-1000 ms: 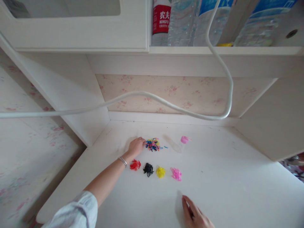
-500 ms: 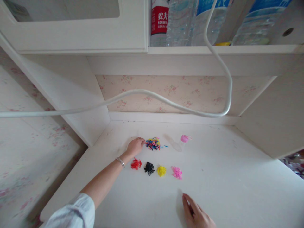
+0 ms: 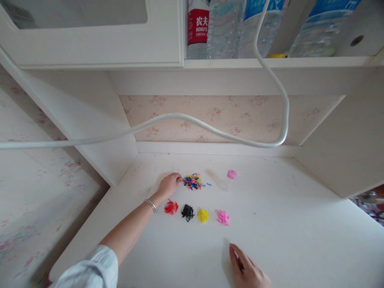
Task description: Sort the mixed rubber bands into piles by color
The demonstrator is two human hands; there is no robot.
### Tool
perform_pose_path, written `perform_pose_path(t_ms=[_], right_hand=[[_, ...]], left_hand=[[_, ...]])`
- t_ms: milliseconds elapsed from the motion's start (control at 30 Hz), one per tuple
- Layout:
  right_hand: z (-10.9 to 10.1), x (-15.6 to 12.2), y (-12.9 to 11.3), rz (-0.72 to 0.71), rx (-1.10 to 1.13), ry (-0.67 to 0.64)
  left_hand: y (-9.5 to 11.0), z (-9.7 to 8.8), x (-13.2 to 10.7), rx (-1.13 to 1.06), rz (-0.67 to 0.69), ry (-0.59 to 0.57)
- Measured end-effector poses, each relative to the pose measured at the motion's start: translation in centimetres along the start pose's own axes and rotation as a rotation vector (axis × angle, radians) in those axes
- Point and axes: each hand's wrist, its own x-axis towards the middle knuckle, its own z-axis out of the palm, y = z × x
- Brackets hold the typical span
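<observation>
Hardly changed, still reaching with left hand to the mixed-colour pile just beside its fingertips, cannot tell whether clamped, and keeping right hand well apart with fingertips together, so seemingly adding nothing to the pink pile between

On the counter: back pile, your left grip just left of it | in front: row of four piles | container: right of the back pile | your right grip: nearer you than the row's right end | bottles: on the shelf above
</observation>
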Motion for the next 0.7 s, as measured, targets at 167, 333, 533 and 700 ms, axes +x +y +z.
perform_pose_path(t_ms=[167, 333, 533, 700], right_hand=[[-0.1, 0.01, 0.05, -0.005, -0.002, -0.013], [-0.19, 0.0, -0.15, 0.01, -0.004, 0.002], [-0.33, 0.01, -0.22, 0.022, -0.001, -0.02], [-0.57, 0.05, -0.38, 0.021, 0.002, -0.035]], left_hand=[[0.0, -0.06, -0.15, -0.004, -0.005, -0.005], [-0.14, -0.05, -0.1, -0.02, -0.006, -0.011], [-0.27, 0.16, 0.05, -0.05, -0.023, 0.009], [-0.55, 0.36, 0.02, -0.075, -0.032, 0.008]])
